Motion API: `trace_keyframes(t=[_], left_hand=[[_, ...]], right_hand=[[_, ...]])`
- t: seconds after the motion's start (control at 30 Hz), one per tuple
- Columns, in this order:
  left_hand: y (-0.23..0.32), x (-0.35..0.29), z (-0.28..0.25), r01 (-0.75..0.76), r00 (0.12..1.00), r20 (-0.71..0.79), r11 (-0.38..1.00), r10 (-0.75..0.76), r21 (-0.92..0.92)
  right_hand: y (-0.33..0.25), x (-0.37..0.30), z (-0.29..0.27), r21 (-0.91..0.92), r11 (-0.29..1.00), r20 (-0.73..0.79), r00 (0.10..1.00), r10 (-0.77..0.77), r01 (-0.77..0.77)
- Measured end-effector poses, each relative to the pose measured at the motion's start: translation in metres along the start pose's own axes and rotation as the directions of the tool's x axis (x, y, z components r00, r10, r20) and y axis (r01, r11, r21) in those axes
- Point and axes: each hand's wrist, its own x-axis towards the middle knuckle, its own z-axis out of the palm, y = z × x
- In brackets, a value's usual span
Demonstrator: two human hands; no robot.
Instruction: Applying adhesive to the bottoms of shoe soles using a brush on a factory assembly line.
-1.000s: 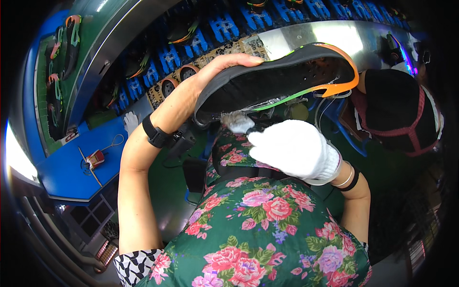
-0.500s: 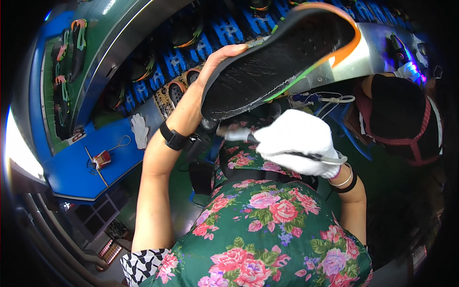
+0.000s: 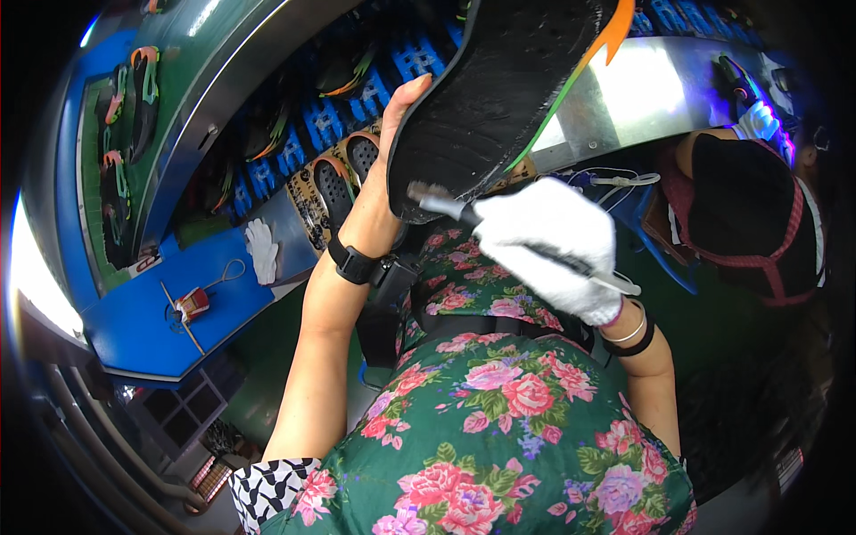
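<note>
A black shoe sole (image 3: 499, 98) with an orange and green edge is held up in front of me, its wide face toward me and its far end cut off by the frame. My bare left hand (image 3: 398, 120) grips it along the left edge, and most of the fingers are hidden behind it. In a white glove, my right hand (image 3: 548, 245) is closed round a brush (image 3: 450, 205). The bristles lie against the sole's lower end, near its left corner. Shiny wet-looking streaks show on the sole's face.
A blue table (image 3: 134, 321) at left bears a red container with a stick (image 3: 192, 305) and a white glove (image 3: 261, 251). Beyond runs a conveyor with blue racks (image 3: 332, 116) and several sole pieces (image 3: 333, 187). Another person (image 3: 744, 214) works at right beside a metal surface.
The sole has tipped more upright, its far end rising out of frame. My left hand moved slightly right and down. The brush, below the sole before, now meets its lower end.
</note>
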Motion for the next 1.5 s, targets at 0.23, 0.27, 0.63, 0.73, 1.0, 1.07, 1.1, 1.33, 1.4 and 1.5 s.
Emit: trace_keyframes(t=[0.23,0.27,0.63,0.73,1.0,1.07,1.1,1.33,1.4,1.5], left_hand=[[-0.007,-0.005,0.003,0.041,0.997,0.072,0.995,-0.034,-0.095],[-0.010,-0.005,0.005,0.039,0.997,0.073,0.993,-0.031,-0.114],[-0.057,-0.051,0.052,0.152,0.980,0.144,0.982,-0.135,-0.114],[-0.056,-0.052,0.056,0.148,0.986,-0.040,0.967,-0.159,-0.209],[-0.022,-0.042,0.033,-0.020,0.999,0.028,0.994,0.023,-0.104],[-0.018,-0.033,0.049,0.015,0.996,0.084,0.989,-0.003,-0.147],[-0.018,-0.028,0.044,0.041,0.994,0.105,0.966,-0.014,-0.256],[-0.010,-0.026,0.021,0.012,0.982,0.187,0.992,0.012,-0.127],[-0.010,-0.029,0.029,-0.018,0.996,0.081,0.994,0.028,-0.112],[-0.002,-0.045,0.034,-0.014,0.988,0.148,0.971,0.050,-0.238]], right_hand=[[0.000,-0.007,0.000,0.163,0.968,-0.049,0.979,0.200,-0.190],[0.000,-0.010,0.000,0.277,0.911,0.043,0.951,0.306,-0.306],[0.037,0.038,-0.069,-0.552,0.823,-0.161,0.951,-0.264,0.135],[0.030,0.034,-0.059,-0.589,0.788,-0.085,0.955,-0.284,0.181],[-0.011,-0.006,-0.007,0.154,0.988,0.045,0.998,-0.033,0.026],[-0.005,0.003,-0.013,-0.148,0.971,-0.021,0.981,-0.190,0.185],[0.001,0.003,-0.013,-0.166,0.966,0.004,0.980,-0.199,0.197],[-0.011,0.004,-0.005,0.076,0.997,0.021,1.000,-0.008,0.007],[-0.001,0.008,-0.006,-0.058,0.998,-0.040,0.999,-0.001,-0.002],[-0.013,-0.001,-0.006,0.305,0.873,0.196,0.922,0.333,-0.380]])
